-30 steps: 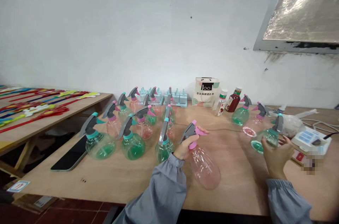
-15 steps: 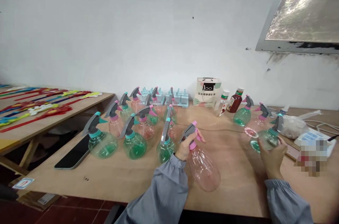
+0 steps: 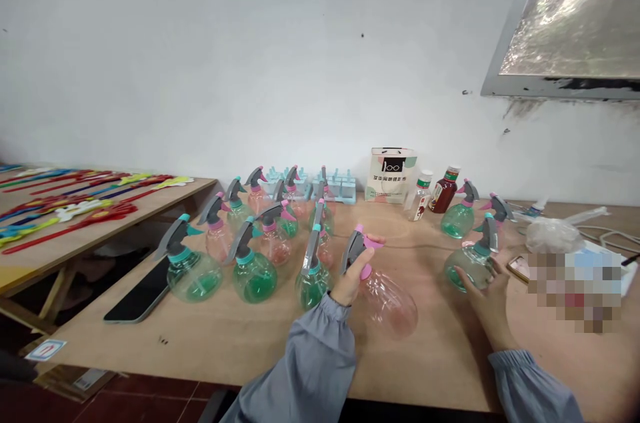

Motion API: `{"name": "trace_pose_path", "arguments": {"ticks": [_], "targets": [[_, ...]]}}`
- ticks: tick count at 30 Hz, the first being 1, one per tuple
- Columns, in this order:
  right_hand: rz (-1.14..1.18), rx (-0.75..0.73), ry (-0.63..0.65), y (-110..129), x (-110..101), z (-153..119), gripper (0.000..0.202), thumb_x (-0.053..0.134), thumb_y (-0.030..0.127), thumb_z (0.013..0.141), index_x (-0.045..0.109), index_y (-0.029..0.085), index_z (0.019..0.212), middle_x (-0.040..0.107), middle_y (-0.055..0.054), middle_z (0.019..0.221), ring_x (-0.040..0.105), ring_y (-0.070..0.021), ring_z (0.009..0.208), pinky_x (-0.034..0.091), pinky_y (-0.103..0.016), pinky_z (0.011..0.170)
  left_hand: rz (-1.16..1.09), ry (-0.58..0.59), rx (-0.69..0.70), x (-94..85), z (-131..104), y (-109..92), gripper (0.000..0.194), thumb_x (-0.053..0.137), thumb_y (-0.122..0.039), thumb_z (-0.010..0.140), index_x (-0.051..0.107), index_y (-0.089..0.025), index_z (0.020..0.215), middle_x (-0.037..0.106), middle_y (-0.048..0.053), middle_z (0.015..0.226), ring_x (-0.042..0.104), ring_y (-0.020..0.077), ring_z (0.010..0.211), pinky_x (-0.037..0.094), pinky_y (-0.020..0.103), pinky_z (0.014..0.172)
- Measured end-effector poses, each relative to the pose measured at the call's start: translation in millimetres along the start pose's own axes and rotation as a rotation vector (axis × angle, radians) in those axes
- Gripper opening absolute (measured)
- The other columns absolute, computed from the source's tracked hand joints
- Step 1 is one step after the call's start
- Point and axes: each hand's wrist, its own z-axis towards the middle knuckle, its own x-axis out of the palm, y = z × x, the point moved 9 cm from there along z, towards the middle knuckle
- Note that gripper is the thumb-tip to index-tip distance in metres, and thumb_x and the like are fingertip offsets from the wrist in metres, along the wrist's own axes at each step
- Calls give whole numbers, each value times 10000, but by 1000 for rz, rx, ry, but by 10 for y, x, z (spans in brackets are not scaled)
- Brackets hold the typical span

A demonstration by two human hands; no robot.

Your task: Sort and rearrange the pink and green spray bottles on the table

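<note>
My left hand [image 3: 351, 279] is closed around the neck and trigger of a pink spray bottle [image 3: 393, 308], which leans with its grey-and-pink head up and its clear body to the right. On the right, my right hand [image 3: 491, 306] has fingers and thumb around a green spray bottle [image 3: 466, 264] with a teal-trimmed grey head. That one stands roughly upright; whether its base touches the table is hard to tell. Just left of my left hand is another green spray bottle [image 3: 313, 284]. Behind my right hand stand a green spray bottle [image 3: 456, 221] with a pink nozzle and a partly hidden pink one.
Several pink and green spray bottles [image 3: 254, 276] fill the left of the table, beside a phone [image 3: 137, 293]. Pale blue racks [image 3: 343, 188], a paper bag [image 3: 390, 186] and two drink bottles [image 3: 445, 191] line the wall. A plastic bag [image 3: 553, 236] and cables lie right.
My right hand has moved left with the green spray bottle, now in front of the standing pink one. The pink bottle in my left hand has tilted a little, its base rising.
</note>
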Motion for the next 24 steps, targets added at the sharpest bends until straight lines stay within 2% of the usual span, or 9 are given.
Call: {"name": "trace_pose_path", "arguments": {"ticks": [4,6,9,13,16,19,22,24], "targets": [[80,37,61,34,128,-96,935,798,607,662,359,225,1393,489,-134,1333,572,-294,1171,534,-508,958,81,34,60,24,-25,-103,280,659,-458,809,598,-210,693,603,4,688,579,159,713,513,342,850],[129,45,83,45,167,-123,921,821,582,654,377,236,1383,500,-134,1326,583,-296,1158,545,-514,942,212,48,92,62,-47,-157,239,683,-412,789,610,-212,681,608,10,693,572,169,719,504,351,856],[174,43,110,56,204,-152,919,848,555,639,394,235,1372,527,-136,1289,597,-300,1129,556,-525,922,432,19,149,119,-68,-191,122,727,-324,740,678,-226,793,677,34,806,609,216,841,461,398,955],[175,3,145,109,247,-189,905,852,543,641,401,230,1360,536,-142,1275,611,-298,1105,563,-530,910,609,-106,227,143,23,-121,277,730,-289,722,691,-249,994,716,54,933,628,264,965,376,462,1067],[172,-42,186,174,298,-226,879,835,526,675,380,236,1370,543,-140,1263,639,-276,1048,570,-527,901,707,-207,289,146,249,-30,475,764,-339,701,653,-254,1155,722,81,1080,617,297,1095,319,479,1117],[162,-75,200,215,317,-261,862,820,520,697,371,238,1375,534,-147,1275,651,-265,1026,578,-523,892,924,-267,287,182,604,82,653,761,-326,714,550,-249,1328,659,115,1303,552,318,1253,281,498,1133],[142,-71,203,218,314,-288,851,812,535,702,379,236,1371,521,-164,1308,650,-273,1045,581,-520,895,1127,-389,197,134,924,174,673,707,-262,740,491,-216,1375,643,132,1327,523,322,1283,315,500,1091],[137,-60,219,217,323,-300,847,808,543,705,381,234,1368,528,-172,1314,653,-279,1050,583,-516,894,1195,-463,150,86,1027,215,680,690,-287,747,470,-183,1382,643,149,1309,529,328,1262,347,493,1055]]}}
